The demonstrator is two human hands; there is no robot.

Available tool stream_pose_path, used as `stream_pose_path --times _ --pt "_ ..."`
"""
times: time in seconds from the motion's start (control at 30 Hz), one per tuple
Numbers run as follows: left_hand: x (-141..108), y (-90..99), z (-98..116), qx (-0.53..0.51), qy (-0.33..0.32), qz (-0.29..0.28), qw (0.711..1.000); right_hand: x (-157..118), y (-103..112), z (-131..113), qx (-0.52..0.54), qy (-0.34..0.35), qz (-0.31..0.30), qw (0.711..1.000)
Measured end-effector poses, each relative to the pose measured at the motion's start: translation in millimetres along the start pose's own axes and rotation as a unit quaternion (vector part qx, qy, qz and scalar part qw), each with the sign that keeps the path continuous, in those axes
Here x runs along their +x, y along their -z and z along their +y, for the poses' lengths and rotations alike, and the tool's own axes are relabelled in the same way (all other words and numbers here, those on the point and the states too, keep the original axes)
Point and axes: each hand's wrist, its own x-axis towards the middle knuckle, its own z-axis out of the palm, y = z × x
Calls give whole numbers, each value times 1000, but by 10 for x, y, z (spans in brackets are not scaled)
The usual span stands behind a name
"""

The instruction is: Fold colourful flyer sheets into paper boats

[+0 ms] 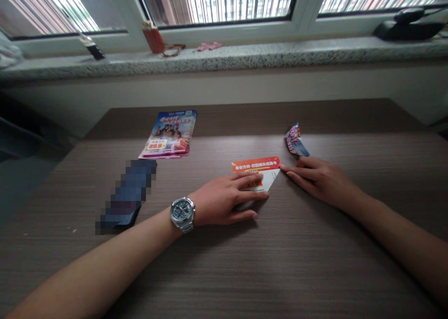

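Lying flat mid-way across the brown wood-grain surface [224, 277], the small orange-and-white printed paper with a slanted right edge [256, 163] sits under the left hand [220, 200], whose grip is loosely spread. The right hand [324, 179] has a fingertip at the paper's far right corner; whether its grip pinches, I cannot tell. The paper looks light, thin and probably slippery, bending easily, so edges or corners offer the best hold. A blue-and-red patterned folded paper piece [296, 141] rests just beyond the right hand.
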Motion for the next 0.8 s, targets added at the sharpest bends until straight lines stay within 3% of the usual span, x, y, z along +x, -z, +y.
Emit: stream_pose_path --times 0.27,0.4,0.57,0.8 --pt "-3 -14 -9 0 -1 3 1000 -6 44 61 -38 -22 29 999" --pt "-1 -24 -21 4 -10 7 1000 -7 60 -33 -24 13 40 999" --pt "3 -33 -25 1 -16 22 1000 -31 22 -164 27 82 -29 996" --pt "2 -28 -19 -8 -14 24 1000 -37 30 -246 57 119 -104 986"
